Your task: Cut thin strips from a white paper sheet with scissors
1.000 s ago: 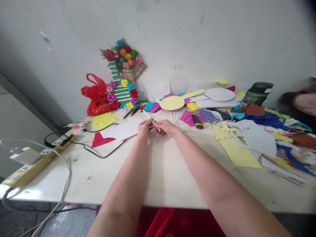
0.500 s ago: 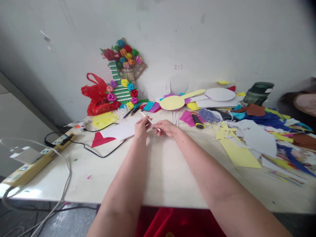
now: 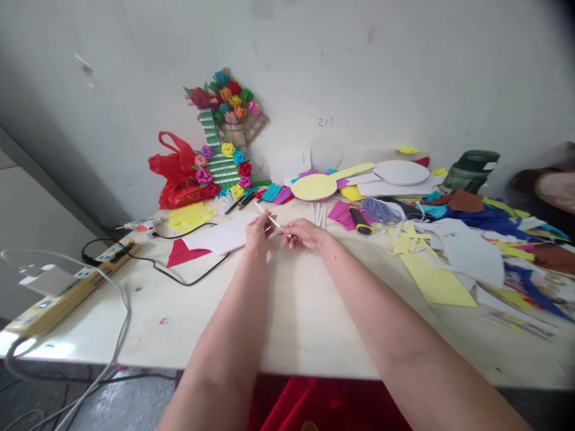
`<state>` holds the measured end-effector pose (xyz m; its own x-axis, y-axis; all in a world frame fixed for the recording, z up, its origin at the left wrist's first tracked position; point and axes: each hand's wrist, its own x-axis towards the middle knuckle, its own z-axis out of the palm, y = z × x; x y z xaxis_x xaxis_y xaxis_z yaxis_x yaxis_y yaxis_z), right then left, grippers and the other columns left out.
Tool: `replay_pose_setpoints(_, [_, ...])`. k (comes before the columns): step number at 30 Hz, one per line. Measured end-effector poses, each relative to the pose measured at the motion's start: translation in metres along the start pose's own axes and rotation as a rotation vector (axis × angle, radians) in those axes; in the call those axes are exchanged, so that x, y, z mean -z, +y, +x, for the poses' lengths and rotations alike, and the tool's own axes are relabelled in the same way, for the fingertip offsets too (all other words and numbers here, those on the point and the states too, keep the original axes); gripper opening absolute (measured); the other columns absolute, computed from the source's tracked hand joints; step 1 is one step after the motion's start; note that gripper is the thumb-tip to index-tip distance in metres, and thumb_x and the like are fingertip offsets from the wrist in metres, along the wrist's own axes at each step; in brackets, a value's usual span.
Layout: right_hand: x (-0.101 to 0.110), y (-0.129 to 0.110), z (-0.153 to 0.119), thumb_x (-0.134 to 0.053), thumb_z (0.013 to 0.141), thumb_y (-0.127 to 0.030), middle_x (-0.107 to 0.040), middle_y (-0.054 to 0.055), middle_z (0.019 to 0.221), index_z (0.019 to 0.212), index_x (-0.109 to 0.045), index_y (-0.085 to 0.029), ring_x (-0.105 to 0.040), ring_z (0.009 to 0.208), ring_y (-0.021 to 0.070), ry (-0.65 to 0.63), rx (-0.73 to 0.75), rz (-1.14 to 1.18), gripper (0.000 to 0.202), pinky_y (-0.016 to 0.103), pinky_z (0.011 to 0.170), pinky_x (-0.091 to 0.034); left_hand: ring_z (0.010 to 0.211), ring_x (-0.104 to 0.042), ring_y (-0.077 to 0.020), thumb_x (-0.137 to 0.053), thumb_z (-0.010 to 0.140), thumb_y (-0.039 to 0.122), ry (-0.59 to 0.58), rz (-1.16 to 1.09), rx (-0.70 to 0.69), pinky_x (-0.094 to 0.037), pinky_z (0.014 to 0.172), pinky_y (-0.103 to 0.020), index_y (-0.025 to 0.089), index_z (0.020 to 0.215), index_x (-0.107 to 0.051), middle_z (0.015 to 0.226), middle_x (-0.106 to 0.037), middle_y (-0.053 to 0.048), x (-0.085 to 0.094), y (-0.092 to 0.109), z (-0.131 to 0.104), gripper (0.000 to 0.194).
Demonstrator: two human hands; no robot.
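Observation:
A thin white paper stick [image 3: 274,221] runs slantwise between my two hands, just above the table. My left hand [image 3: 258,231] is closed on its upper part, and the far end pokes out beyond the fingers. At the lower end, my right hand [image 3: 302,232] pinches it between thumb and fingers. Several similar white sticks [image 3: 318,214] lie behind my right hand. A white paper sheet [image 3: 220,235] rests to the left of my left hand, beside a red paper scrap [image 3: 185,254].
A yellow power strip [image 3: 72,284] with cables and a glue gun [image 3: 139,225] lie left. Paper flower decorations [image 3: 224,155] and a red bag [image 3: 175,173] stand behind. A yellow-handled tool [image 3: 360,221], fan-shaped cutouts [image 3: 314,187], paper scraps [image 3: 467,251] and a dark green bottle [image 3: 471,170] occupy the right.
The hands and the white stick stay in nearly the same place; the fingers shift only slightly. The view has moved a little.

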<state>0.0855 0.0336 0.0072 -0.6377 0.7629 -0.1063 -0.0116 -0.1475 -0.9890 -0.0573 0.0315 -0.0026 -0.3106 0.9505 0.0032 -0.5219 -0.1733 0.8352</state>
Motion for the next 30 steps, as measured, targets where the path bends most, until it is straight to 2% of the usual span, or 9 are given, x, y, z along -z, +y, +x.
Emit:
replay_pose_setpoints(6, [-0.0007, -0.0015, -0.0019, -0.056, 0.078, -0.023, -0.06, 0.001, 0.048, 0.077, -0.057, -0.008, -0.049, 0.032, 0.0065, -0.001, 0.008, 0.003, 0.015, 0.015, 0.031, -0.036, 0.057, -0.056, -0.0086, -0.066, 0.064, 0.029, 0.01, -0.083, 0.029, -0.041, 0.054, -0.019, 0.013, 0.074, -0.06, 0.07, -0.064, -0.004, 0.0, -0.0004, 0.001, 0.02])
replay_pose_setpoints(12, [0.0014, -0.0019, -0.0025, -0.058, 0.077, -0.023, -0.06, 0.0, 0.049, 0.074, -0.056, -0.01, -0.049, 0.032, 0.0064, -0.017, -0.047, -0.017, 0.013, 0.015, 0.03, -0.035, 0.055, -0.055, -0.0073, -0.059, 0.072, 0.026, 0.058, -0.133, 0.056, -0.04, 0.053, -0.018, 0.014, 0.076, -0.06, 0.068, -0.063, -0.003, -0.0008, 0.0036, 0.0005, 0.012])
replay_pose_setpoints(24, [-0.0024, -0.0051, -0.0056, -0.058, 0.076, -0.021, -0.061, 0.0, 0.049, 0.074, -0.055, -0.01, -0.048, 0.031, 0.0056, -0.035, -0.066, -0.054, 0.012, 0.014, 0.03, -0.035, 0.06, -0.058, -0.0088, -0.059, 0.073, 0.027, 0.111, -0.235, 0.067, -0.044, 0.057, -0.019, 0.016, 0.07, -0.058, 0.067, -0.062, -0.002, 0.0014, 0.0017, 0.006, 0.011])
replay_pose_setpoints(30, [-0.004, -0.0058, -0.0053, -0.058, 0.076, -0.024, -0.061, -0.001, 0.049, 0.075, -0.055, -0.01, -0.049, 0.031, 0.0053, -0.066, -0.067, -0.089, 0.014, 0.013, 0.029, -0.033, 0.058, -0.057, -0.0078, -0.051, 0.078, 0.02, 0.159, -0.358, 0.11, -0.046, 0.06, -0.019, 0.016, 0.066, -0.057, 0.061, -0.059, -0.001, 0.0016, 0.0061, 0.0036, 0.013])
